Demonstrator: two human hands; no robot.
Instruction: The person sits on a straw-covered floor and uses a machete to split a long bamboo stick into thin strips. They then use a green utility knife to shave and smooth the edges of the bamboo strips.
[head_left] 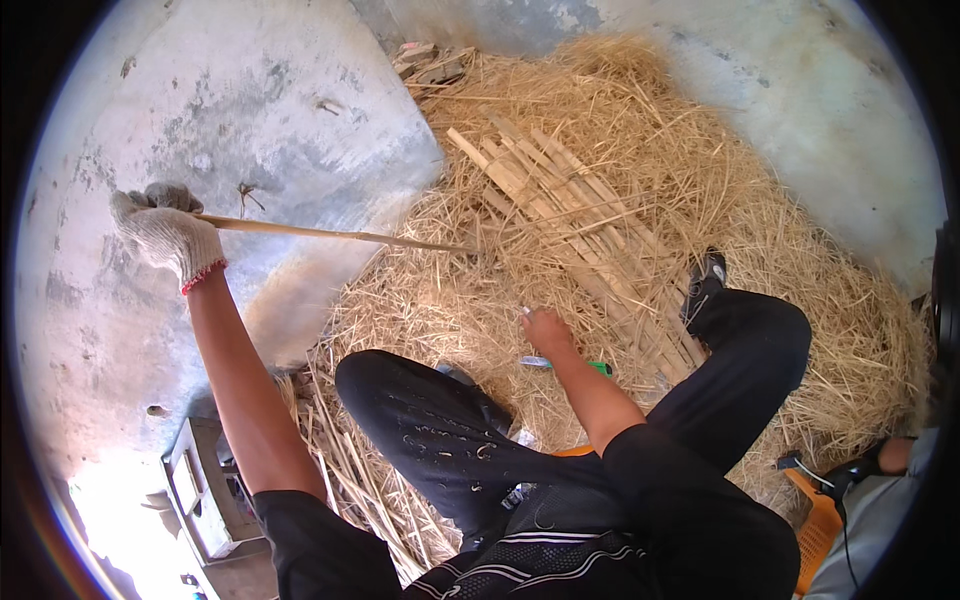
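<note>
My left hand [165,225], in a white knitted glove with a red cuff, is raised at the left and closed round one end of a long thin bamboo strip [340,235]. The strip slants slightly down to the right, its far end over the pile of pale shavings [430,290]. My right hand [548,330] is bare and low between my knees, its fingers curled. A small pale tip shows at those fingers; what it belongs to is hidden. Under my right forearm lies a knife [535,361] with a green handle, partly covered by the arm.
Several split bamboo slats [560,195] lie across the shavings ahead. Worn pale walls [290,120] stand left and behind. More strips [370,480] lie by my left leg, near a cabinet [215,490]. Part of another person [880,500] and an orange seat [818,535] are at lower right.
</note>
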